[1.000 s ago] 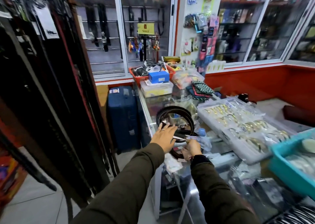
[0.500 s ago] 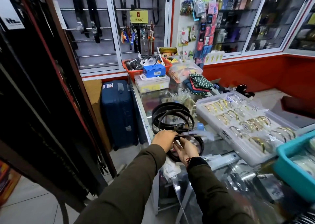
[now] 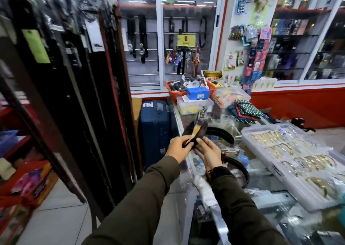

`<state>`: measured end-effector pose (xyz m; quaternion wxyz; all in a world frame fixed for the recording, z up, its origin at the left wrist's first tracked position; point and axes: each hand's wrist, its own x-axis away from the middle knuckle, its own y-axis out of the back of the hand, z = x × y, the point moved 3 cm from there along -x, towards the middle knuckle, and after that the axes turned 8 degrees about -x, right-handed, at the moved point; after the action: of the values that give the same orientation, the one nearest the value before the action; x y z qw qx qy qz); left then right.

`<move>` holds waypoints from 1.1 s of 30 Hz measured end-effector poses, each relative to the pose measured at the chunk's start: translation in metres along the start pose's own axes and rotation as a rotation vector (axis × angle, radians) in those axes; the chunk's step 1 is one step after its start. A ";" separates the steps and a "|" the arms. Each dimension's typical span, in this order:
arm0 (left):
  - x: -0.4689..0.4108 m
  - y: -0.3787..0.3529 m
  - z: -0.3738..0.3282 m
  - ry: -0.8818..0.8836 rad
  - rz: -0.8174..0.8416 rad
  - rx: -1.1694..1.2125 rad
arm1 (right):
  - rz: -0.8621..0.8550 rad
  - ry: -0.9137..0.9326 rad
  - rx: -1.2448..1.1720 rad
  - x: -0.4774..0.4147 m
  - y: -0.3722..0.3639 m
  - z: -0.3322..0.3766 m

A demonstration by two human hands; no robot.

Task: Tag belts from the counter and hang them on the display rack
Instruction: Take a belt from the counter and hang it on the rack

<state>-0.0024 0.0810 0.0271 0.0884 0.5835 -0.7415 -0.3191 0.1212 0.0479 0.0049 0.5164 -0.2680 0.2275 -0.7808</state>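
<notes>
A dark coiled belt (image 3: 200, 131) is lifted off the glass counter (image 3: 261, 187), just left of its edge. My left hand (image 3: 179, 146) grips the coil at its lower left. My right hand (image 3: 209, 153) holds it from the right and below. A small clear packet with a yellow-orange tag (image 3: 197, 125) stands up against the belt between my hands. Two more coiled belts remain on the counter, one (image 3: 224, 134) behind my hands and one (image 3: 237, 166) beside my right wrist. The display rack (image 3: 78, 88) full of hanging dark belts fills the left side.
A blue suitcase (image 3: 155, 131) stands on the floor between rack and counter. A clear tray of gold bangles (image 3: 291, 162) lies on the counter at right. An orange basket (image 3: 188, 88), a blue box and folded cloths sit at the counter's far end. Glass showcases line the back wall.
Both hands have lifted one coiled belt off the counter and brought it left, toward the rack. My view has swung left and up.
</notes>
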 end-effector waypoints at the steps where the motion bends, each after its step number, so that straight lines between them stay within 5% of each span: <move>1: 0.003 0.012 0.005 0.033 -0.027 0.045 | 0.022 -0.003 0.028 0.001 -0.012 -0.004; 12: 0.055 0.120 0.058 0.301 -0.381 0.261 | 0.264 -0.014 0.336 0.037 -0.114 -0.057; 17: 0.085 0.160 0.064 0.312 -0.502 0.304 | 0.268 0.315 0.624 0.052 -0.151 -0.064; 33: 0.131 0.288 0.017 0.058 -0.793 0.577 | 0.798 0.265 0.308 0.123 -0.288 -0.060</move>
<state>-0.2835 0.0001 0.1483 -0.1844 0.8303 -0.5175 -0.0935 -0.1549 0.0426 0.1646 0.7775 0.0231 0.2582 -0.5729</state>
